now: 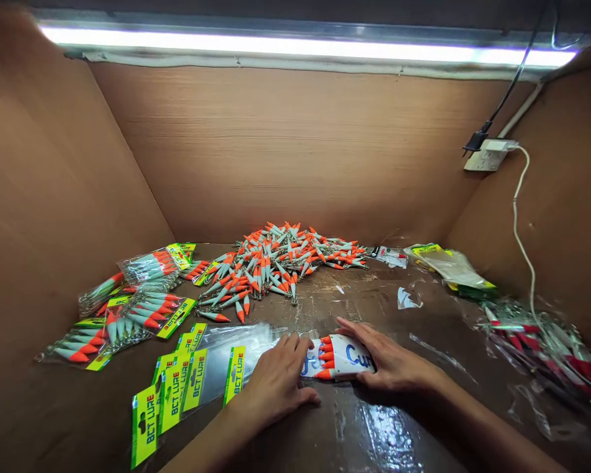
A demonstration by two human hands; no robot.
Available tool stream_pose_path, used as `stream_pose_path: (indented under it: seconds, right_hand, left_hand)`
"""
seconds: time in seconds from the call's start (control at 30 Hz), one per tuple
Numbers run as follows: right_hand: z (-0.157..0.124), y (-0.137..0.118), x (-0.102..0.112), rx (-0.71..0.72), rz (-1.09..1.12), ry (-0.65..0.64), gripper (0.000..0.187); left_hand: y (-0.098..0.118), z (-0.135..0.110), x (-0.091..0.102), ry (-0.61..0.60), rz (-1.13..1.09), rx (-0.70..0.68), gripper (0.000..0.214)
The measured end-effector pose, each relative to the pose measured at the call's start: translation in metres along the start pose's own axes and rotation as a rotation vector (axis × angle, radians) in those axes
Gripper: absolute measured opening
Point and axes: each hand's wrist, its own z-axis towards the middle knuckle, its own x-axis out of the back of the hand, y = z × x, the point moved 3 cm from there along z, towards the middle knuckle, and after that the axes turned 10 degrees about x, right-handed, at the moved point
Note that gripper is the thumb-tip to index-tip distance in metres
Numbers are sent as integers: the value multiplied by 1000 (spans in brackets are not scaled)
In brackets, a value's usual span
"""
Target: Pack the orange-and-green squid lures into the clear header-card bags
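Right hand (384, 357): clamped around my white card (342, 363); if I loosen, lures (327, 356) could spill.
Left hand (282, 376): I can't tell its grip.

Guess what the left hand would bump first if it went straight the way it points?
Probably the orange lure tips poking from the white wrapper, close to the left hand. It might slide over them; depth is unclear.

Left grip (283, 376) palm-down, right grip (380, 358) curved
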Motion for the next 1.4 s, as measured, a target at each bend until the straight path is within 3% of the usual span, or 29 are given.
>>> stream_pose_path:
  seconds: [0.1,0.17,0.37,0.6,0.87,1.4]
  right_hand:
    - [-1,4,2,6,19,6,103]
    - [-2,7,3,15,41,12,104]
    - [-2,7,5,65,73,-6,106]
    - [-1,8,3,84,85,0,106]
    - [0,10,3,92,93,-19,106]
    - [-1,10,1,72,80,-1,104]
  left_hand:
    - [-7,1,-2,-6,-36,2,90]
    - [-12,9,2,-55,-92,-23,89]
    - [-7,40,19,-279,-16,-192,50]
    - [-3,58,17,-321,67,-203,24]
    - [-1,51,17,-249,107,-268,22]
    - [-13,40,29,-358,-200,-320,13]
